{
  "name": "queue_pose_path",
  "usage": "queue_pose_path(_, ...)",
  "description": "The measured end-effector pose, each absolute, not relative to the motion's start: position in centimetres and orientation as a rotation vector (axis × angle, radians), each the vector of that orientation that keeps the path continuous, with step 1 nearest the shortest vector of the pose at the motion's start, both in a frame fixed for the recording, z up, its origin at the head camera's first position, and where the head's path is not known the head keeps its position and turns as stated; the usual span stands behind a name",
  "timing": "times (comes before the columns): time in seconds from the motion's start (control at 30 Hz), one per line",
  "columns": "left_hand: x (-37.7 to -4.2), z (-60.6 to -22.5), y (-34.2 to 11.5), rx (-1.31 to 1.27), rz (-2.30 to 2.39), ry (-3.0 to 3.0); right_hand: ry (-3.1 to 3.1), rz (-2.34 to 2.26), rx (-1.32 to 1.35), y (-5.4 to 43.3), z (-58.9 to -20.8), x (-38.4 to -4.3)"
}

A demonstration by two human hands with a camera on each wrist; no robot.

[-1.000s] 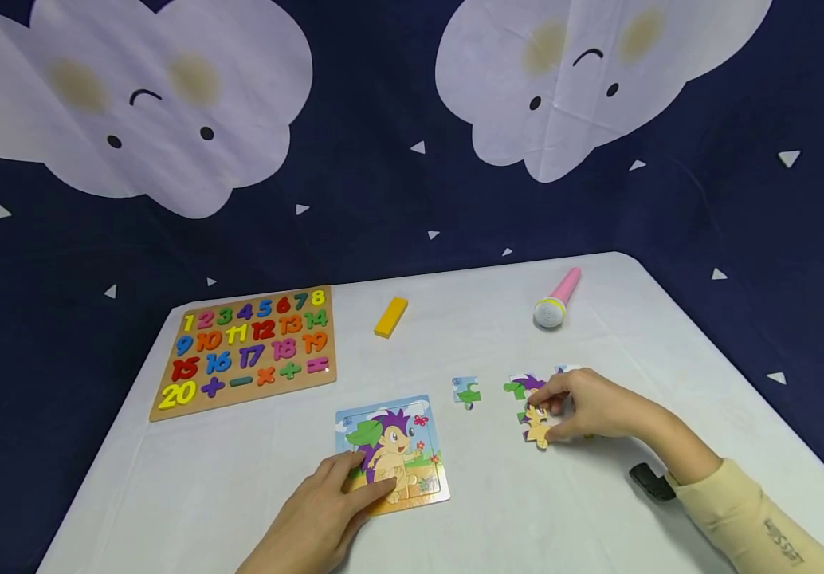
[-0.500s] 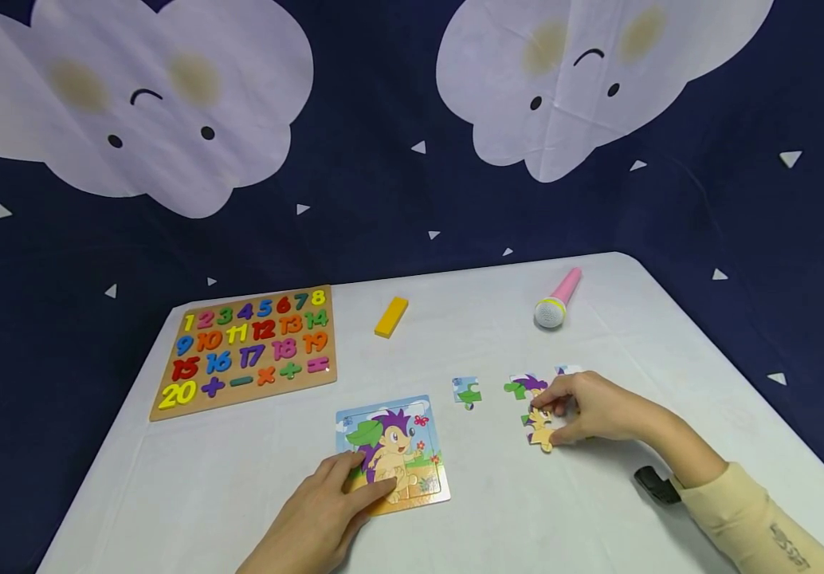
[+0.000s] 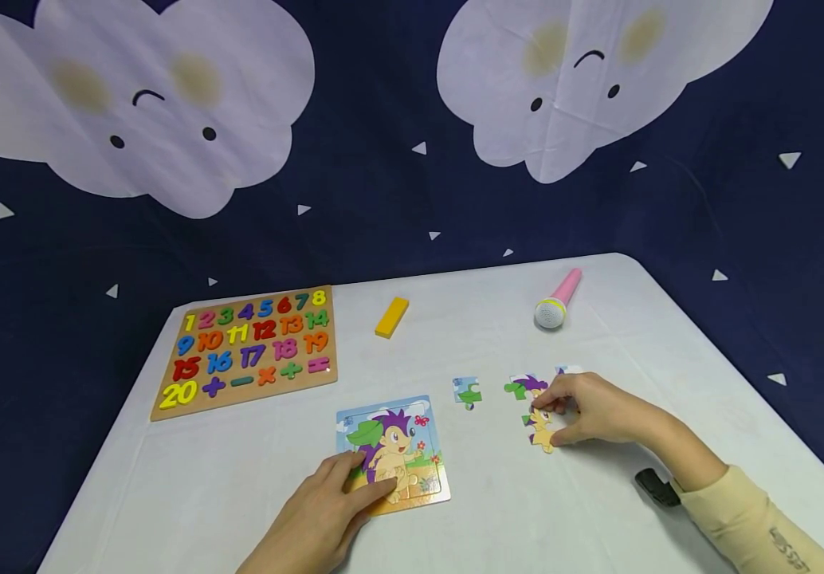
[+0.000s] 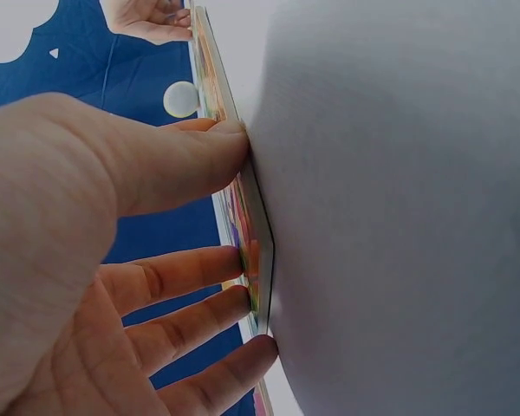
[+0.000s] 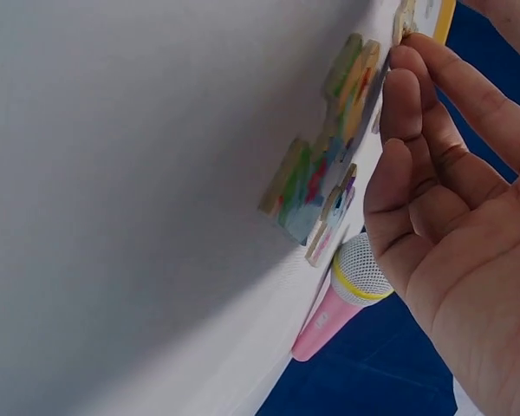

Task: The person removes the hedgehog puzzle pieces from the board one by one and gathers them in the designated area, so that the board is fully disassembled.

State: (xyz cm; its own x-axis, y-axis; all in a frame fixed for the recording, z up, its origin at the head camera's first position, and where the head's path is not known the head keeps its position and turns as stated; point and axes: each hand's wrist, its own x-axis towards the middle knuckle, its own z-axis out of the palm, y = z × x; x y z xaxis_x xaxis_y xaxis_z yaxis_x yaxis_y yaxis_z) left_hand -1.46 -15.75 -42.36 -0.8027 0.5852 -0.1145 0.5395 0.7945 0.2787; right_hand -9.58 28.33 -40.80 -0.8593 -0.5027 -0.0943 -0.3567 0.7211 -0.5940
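Note:
My left hand (image 3: 322, 498) rests on the lower left corner of a square hedgehog picture puzzle (image 3: 422, 470). In the left wrist view its thumb and extended fingers touch the board's edge. My right hand (image 3: 594, 405) pinches a beige hedgehog puzzle piece (image 3: 543, 436) between thumb and forefinger, low over the table. Just beyond it lies a purple-and-green piece (image 3: 524, 386); whether the two touch, I cannot tell. A blue-and-green piece (image 3: 466, 391) lies between the puzzle and that hand. More colourful pieces (image 5: 308, 186), partly hidden by the hand in the head view, show in the right wrist view.
A wooden number board (image 3: 247, 351) occupies the table's back left. Farther back lie a yellow block (image 3: 391, 317) and a pink toy microphone (image 3: 558, 299). The white table (image 3: 168, 494) meets a dark blue cloud-patterned cloth (image 3: 369, 159).
My right hand has shifted slightly right and towards me, and the beige piece has moved with it. My left hand has stayed on the puzzle.

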Motion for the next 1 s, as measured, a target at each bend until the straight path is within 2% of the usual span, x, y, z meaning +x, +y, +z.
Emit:
queue_pose_path(0.53, -1.5, -42.2, -15.8, 0.892, 0.341, 2.796, 2.765, -0.841, -0.697, 27.4, -39.9, -9.4)
queue_pose_path(0.83, -1.9, -42.1, -16.1, 0.887, 0.362, 2.796, 2.768, -0.874, -0.749, 24.1, -39.0, -10.2)
queue_pose_path(1.0, -2.4, -41.9, -17.0, 0.79, 0.466, 2.878, 2.757, -0.868, -0.82, 21.0, -38.9, -11.0)
